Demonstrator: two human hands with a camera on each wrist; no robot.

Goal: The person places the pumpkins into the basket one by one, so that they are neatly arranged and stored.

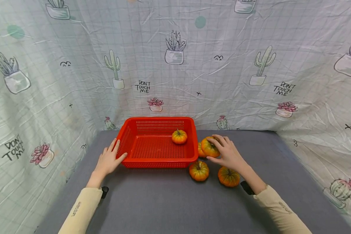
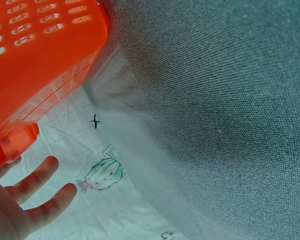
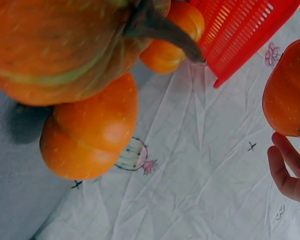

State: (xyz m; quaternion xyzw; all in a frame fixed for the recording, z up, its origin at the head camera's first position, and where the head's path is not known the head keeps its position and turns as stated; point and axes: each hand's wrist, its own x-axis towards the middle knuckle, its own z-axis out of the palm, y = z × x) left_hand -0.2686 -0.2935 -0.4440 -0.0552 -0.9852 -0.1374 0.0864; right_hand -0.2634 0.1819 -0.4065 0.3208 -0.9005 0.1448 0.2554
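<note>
A small orange pumpkin [image 1: 209, 148] is in my right hand [image 1: 228, 154], fingers over its top and thumb at its near side, just right of the basket. In the right wrist view, fingertips meet the underside of that pumpkin [image 3: 290, 90], raised off the table. My left hand [image 1: 106, 160] rests at the left front corner of a red plastic basket [image 1: 161, 160], its fingers spread and mostly straight. The left wrist view has these fingers [image 2: 37, 177] beside the rim. Inside the basket, toward the right, sits another pumpkin [image 1: 179, 136].
One pumpkin [image 1: 201, 152] stands partly hidden against the basket's right side. Two more, a front one [image 1: 199, 171] and a right one [image 1: 229, 176], lie on the grey tabletop [image 1: 163, 201]. A cactus-print sheet [image 1: 199, 74] hangs behind and at both sides.
</note>
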